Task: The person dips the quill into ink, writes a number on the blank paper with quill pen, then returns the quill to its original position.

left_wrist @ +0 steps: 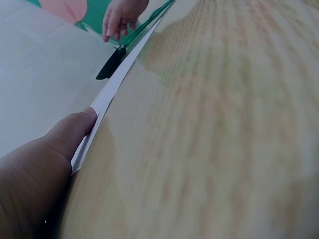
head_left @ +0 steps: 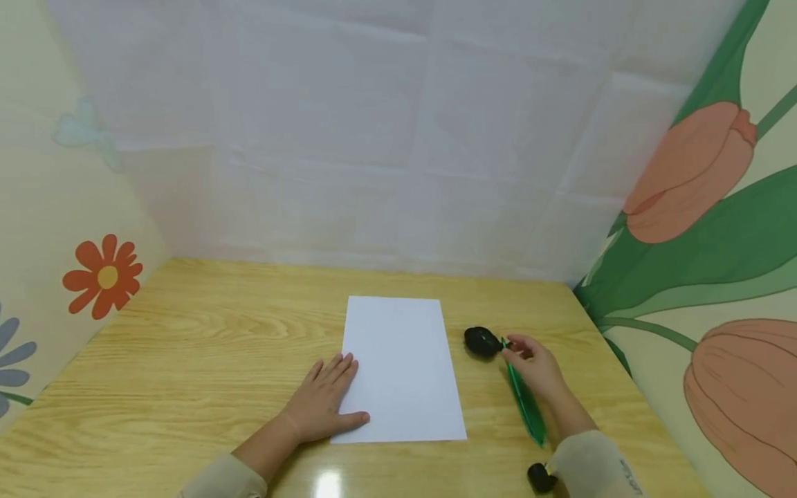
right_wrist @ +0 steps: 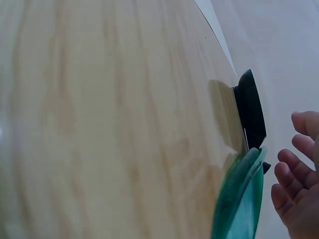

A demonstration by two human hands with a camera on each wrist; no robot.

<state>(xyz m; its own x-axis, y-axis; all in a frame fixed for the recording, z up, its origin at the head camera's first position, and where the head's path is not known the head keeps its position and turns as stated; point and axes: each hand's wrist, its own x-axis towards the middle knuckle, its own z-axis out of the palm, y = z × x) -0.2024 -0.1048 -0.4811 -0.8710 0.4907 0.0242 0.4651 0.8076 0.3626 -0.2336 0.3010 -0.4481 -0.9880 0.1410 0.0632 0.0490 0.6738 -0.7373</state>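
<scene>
Green object (right_wrist: pixel 245 199) — cut off in right wrist view, lettering (head_left: pixel 630 477) — illegible

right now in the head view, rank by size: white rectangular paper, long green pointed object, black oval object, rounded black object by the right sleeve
1. White rectangular paper
2. Long green pointed object
3. Black oval object
Rounded black object: unsure, right sleeve may hide part

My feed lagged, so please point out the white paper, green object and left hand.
White paper (head_left: pixel 405 370): head view, its middle.
Green object (head_left: pixel 526 408): head view, its middle.
Left hand (head_left: pixel 322 403): head view, its back.
</scene>
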